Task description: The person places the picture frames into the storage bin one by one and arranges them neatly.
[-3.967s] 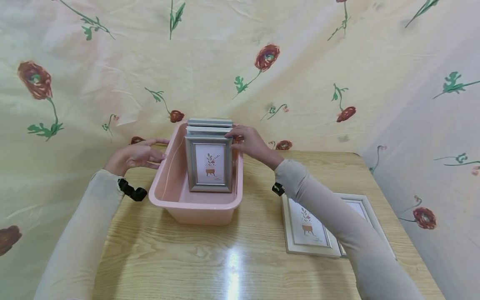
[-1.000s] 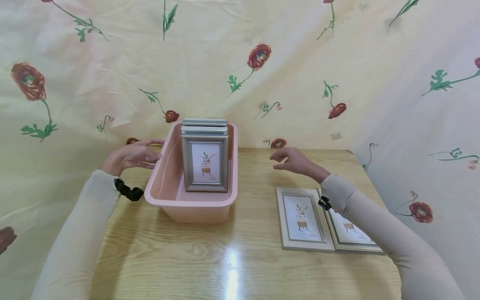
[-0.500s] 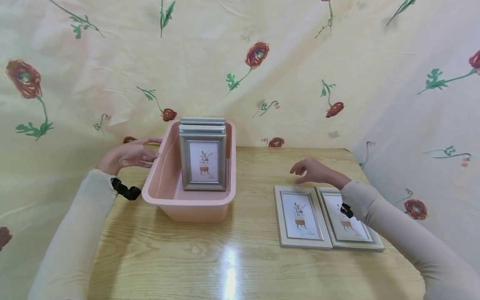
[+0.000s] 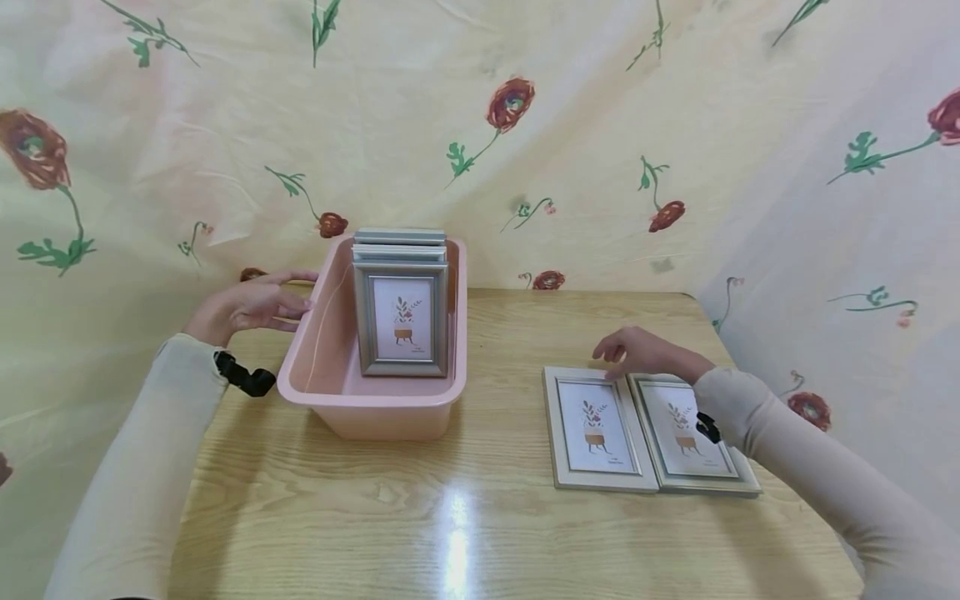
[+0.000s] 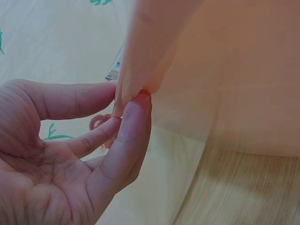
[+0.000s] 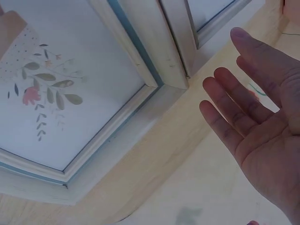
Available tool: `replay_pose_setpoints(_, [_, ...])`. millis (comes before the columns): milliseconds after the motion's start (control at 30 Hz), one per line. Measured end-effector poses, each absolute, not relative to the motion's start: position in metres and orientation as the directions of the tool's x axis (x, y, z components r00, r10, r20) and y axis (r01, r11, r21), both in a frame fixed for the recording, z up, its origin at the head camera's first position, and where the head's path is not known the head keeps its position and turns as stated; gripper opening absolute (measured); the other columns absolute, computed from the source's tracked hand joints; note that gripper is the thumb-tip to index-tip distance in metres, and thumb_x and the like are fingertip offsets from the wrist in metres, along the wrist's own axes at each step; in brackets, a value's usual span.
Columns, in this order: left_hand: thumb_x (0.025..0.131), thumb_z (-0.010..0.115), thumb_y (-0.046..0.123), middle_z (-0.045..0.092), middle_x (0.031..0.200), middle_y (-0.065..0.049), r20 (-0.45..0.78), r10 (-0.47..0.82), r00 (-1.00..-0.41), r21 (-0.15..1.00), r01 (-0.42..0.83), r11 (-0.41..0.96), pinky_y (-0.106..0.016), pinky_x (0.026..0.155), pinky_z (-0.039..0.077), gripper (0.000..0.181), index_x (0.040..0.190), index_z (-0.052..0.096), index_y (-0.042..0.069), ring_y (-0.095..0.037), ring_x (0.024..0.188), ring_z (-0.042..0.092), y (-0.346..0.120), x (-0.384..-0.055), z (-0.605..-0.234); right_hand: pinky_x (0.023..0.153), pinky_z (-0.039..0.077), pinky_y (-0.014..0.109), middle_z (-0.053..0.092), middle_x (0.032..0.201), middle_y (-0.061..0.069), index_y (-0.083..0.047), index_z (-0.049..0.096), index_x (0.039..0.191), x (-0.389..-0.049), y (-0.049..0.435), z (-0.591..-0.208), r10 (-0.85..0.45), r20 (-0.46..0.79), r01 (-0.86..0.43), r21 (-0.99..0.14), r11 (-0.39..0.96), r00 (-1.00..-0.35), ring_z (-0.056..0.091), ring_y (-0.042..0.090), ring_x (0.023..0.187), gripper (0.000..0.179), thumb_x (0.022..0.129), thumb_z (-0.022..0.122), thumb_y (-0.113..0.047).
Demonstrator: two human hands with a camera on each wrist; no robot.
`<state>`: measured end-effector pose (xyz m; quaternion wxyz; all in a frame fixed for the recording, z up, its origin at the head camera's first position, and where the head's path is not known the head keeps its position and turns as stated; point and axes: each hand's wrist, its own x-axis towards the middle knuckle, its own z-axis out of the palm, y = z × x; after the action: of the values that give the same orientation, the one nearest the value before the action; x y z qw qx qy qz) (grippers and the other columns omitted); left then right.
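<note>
A pink plastic bin (image 4: pixel 375 402) stands on the table with several picture frames upright inside it. The front one is a silver-grey picture frame (image 4: pixel 403 367) with a potted-plant print. At the bin's left rim my left hand (image 4: pixel 258 304) pinches the edge between thumb and fingers; the left wrist view shows this hand (image 5: pixel 98 136) close up. Two more frames lie flat side by side: a cream frame (image 4: pixel 596 429) and a champagne-coloured frame (image 4: pixel 690 433). My right hand (image 4: pixel 645 350) hovers at their far edges, fingers loosely bent, holding nothing; in the right wrist view the hand (image 6: pixel 262 112) is apart from them.
The wooden table (image 4: pixel 337 517) ends at the back against a flower-patterned cloth (image 4: pixel 600 125). More of the cloth hangs along the right side. A bright light reflection lies on the tabletop in front of the bin.
My right hand has left the frames in the bin and moved right and nearer, to the flat frames. My left hand has stayed at the bin rim. The view has shifted slightly.
</note>
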<state>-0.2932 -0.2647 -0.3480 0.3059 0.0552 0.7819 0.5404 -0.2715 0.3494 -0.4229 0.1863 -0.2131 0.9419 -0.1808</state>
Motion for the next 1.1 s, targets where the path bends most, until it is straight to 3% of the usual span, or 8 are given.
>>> replay_pose_setpoints(433, [0.101,0.059,0.013,0.061,0.113,0.01,-0.418,0.4,-0.815,0.88,-0.255,0.4,-0.03,0.09,0.057,0.08,0.163,0.009,0.011,-0.008,0.097,0.067,-0.265,-0.295,-0.347,0.074,0.053,0.029,0.075,0.096,0.006,-0.002,0.076,0.111,-0.27,0.352,-0.431,-0.446,-0.333,-0.29,-0.426,0.857,-0.83,0.064,0.015,0.082,0.029,0.083,0.082,-0.011])
replay_pose_setpoints(867, [0.1,0.061,0.015,0.057,0.125,0.003,-0.427,0.384,-0.819,0.872,-0.262,0.413,-0.033,0.094,0.056,0.081,0.163,0.011,0.014,-0.01,0.101,0.066,-0.261,-0.294,-0.347,0.071,0.053,0.027,0.076,0.093,0.003,-0.004,0.078,0.107,-0.276,0.355,-0.445,-0.442,-0.338,-0.284,-0.425,0.859,-0.831,0.063,0.012,0.078,0.024,0.083,0.082,-0.01])
replay_pose_setpoints(1100, [0.1,0.061,0.013,0.06,0.119,0.006,-0.428,0.378,-0.821,0.873,-0.268,0.408,-0.031,0.091,0.057,0.08,0.163,0.011,0.013,-0.008,0.099,0.066,-0.262,-0.294,-0.348,0.07,0.053,0.027,0.076,0.093,0.005,-0.003,0.08,0.105,-0.278,0.353,-0.446,-0.459,-0.323,-0.312,-0.414,0.855,-0.828,0.062,0.013,0.076,0.021,0.084,0.081,-0.008])
